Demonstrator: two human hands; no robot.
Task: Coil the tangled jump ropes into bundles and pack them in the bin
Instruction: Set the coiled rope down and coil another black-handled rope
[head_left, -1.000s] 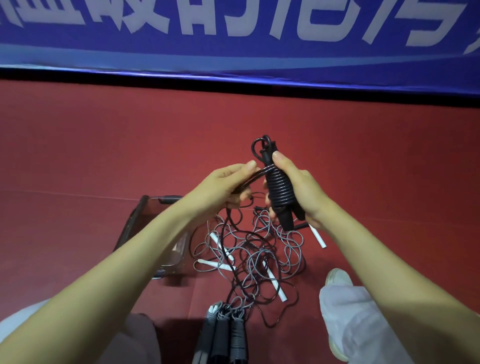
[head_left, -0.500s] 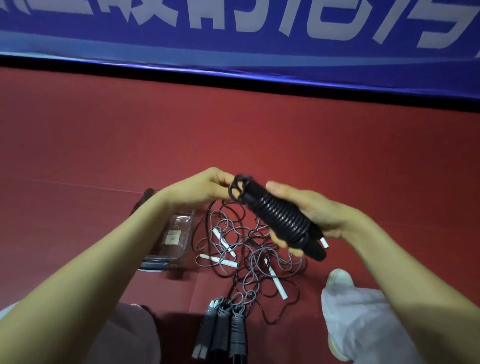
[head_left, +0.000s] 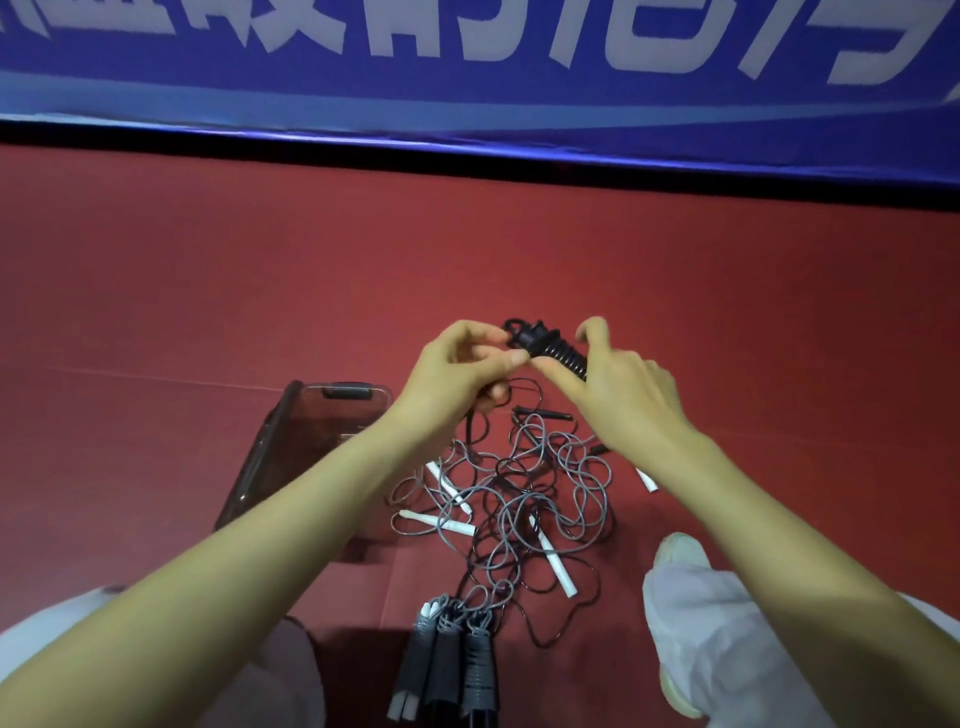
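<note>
Pinching the black rope bundle (head_left: 551, 349) at its looped end with my left hand (head_left: 457, 379), I clasp its coils, which I judge light and springy, in my right hand (head_left: 623, 400).

dark red floor (head_left: 208, 291), blue banner (head_left: 156, 67) with large pale lettering along the far wall

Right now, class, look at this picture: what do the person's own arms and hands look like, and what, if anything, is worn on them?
Both forearms are bare: no sleeve shows on the left arm or the right arm. The left hand and right hand wear no gloves, and no watch, bracelet or ring is visible.
</note>
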